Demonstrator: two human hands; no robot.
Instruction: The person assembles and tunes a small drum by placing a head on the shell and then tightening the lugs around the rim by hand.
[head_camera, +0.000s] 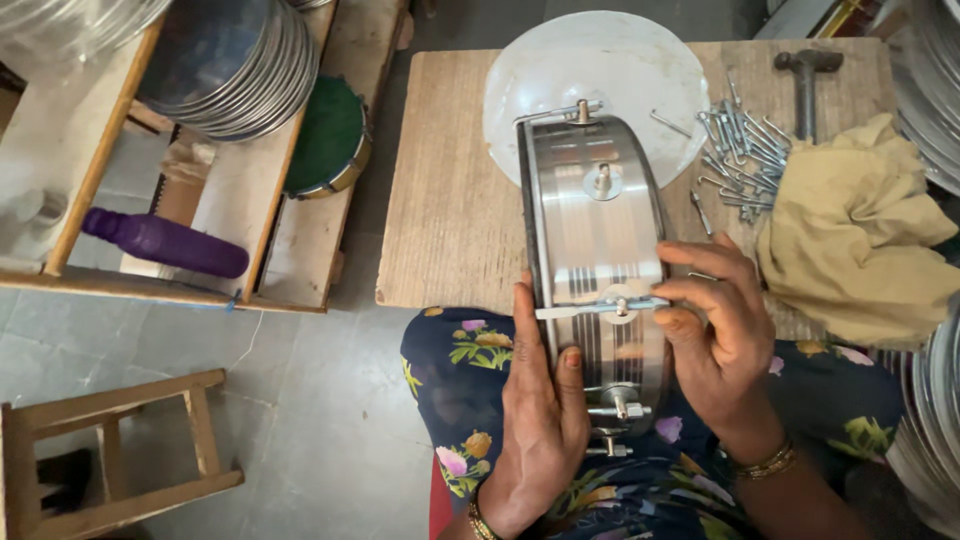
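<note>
A shiny metal drum shell (592, 230) stands on edge at the near side of a wooden table (450, 200), resting partly on my lap. My left hand (540, 410) grips its left rim and near side. With its fingertips, my right hand (715, 330) pinches a thin metal tension rod (600, 308) laid across the shell at a lug. More lugs with bolts stick out of the shell at its top and near its bottom. A white round drumhead (600, 60) lies flat behind the shell.
A pile of metal hook rods (735, 150) lies right of the shell, with a hammer (805, 75) beyond and a yellow cloth (850, 230) beside it. Stacked metal rims (235, 65), a green-headed drum (325, 135) and a purple bottle (165, 242) sit left. A wooden stool (110, 450) stands on the floor.
</note>
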